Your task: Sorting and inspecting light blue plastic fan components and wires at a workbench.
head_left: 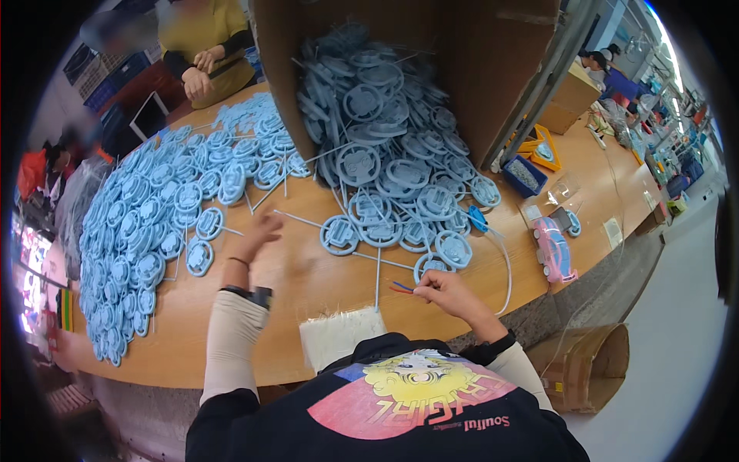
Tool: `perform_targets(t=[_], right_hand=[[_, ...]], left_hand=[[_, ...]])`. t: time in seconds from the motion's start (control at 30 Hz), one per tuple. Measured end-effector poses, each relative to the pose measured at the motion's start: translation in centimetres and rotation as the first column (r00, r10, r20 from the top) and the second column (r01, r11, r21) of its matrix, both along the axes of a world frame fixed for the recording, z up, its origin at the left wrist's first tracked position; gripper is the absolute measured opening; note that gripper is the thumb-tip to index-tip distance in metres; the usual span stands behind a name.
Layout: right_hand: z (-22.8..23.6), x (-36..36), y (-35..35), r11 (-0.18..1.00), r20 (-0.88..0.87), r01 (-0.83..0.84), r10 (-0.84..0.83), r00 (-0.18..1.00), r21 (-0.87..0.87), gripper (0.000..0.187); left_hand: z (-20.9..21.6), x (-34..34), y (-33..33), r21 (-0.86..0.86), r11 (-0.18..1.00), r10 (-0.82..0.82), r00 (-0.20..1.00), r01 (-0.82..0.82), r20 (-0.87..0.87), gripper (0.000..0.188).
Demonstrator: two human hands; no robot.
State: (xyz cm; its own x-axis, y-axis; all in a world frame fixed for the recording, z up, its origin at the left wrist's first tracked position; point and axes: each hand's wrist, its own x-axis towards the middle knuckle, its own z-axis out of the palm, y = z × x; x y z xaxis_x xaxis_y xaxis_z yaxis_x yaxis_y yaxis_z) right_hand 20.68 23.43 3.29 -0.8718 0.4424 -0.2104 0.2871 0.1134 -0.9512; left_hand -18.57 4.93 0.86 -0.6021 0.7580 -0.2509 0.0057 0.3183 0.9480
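Note:
My left hand [262,234] is over the table between the two heaps of light-blue round plastic parts, slightly blurred, fingers apart with nothing seen in them. The nearest pieces are a round part [199,257] with a stem to its left and another [339,235] to its right. Near the table's front edge my right hand [447,292] pinches a thin pair of red and blue strands [401,288] that look like wires. Just beyond it lies a round part [431,267] at the foot of the heap. A white pad [339,336] lies at the table edge before me.
A large tilted cardboard box [493,77] spills parts onto the table. To the right are a blue bin [525,176], orange tray [545,150], pink toy car [553,250] and blue-handled tool [477,219] by a white cable. Another person [206,46] stands far left; a carton [581,368] is below.

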Motion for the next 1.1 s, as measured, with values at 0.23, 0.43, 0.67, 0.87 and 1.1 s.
perform_targets(t=[0.23,0.43,0.67,0.87,1.1], right_hand=[[-1.3,0.7,-0.4,0.985,0.029,-0.019,0.014,0.999,0.173,0.021],[-1.6,0.9,-0.6,0.989,-0.06,0.035,-0.027,0.998,0.146,0.021],[-3.5,-1.8,-0.3,0.96,-0.019,0.0,0.006,1.0,0.279,0.036],[0.6,-1.7,0.0,0.995,-0.019,0.097,-0.096,0.995,0.022,0.032],[0.9,-1.5,0.6,0.968,-0.282,0.229,-0.248,0.927,-0.099,0.027]], left_hand=[[-8.1,11.0,7.9,-0.186,0.97,-0.239,0.477,0.157,-0.846,0.09],[-5.4,12.2,3.2,-0.154,0.955,-0.279,0.582,0.254,-0.764,0.085],[3.8,20.5,1.4,0.042,0.72,-0.413,0.476,0.693,-0.777,0.078],[5.5,21.6,2.1,0.039,0.81,-0.288,0.455,0.585,-0.843,0.085],[5.0,21.8,5.3,0.427,0.902,-0.289,0.824,0.064,0.487,0.037]])
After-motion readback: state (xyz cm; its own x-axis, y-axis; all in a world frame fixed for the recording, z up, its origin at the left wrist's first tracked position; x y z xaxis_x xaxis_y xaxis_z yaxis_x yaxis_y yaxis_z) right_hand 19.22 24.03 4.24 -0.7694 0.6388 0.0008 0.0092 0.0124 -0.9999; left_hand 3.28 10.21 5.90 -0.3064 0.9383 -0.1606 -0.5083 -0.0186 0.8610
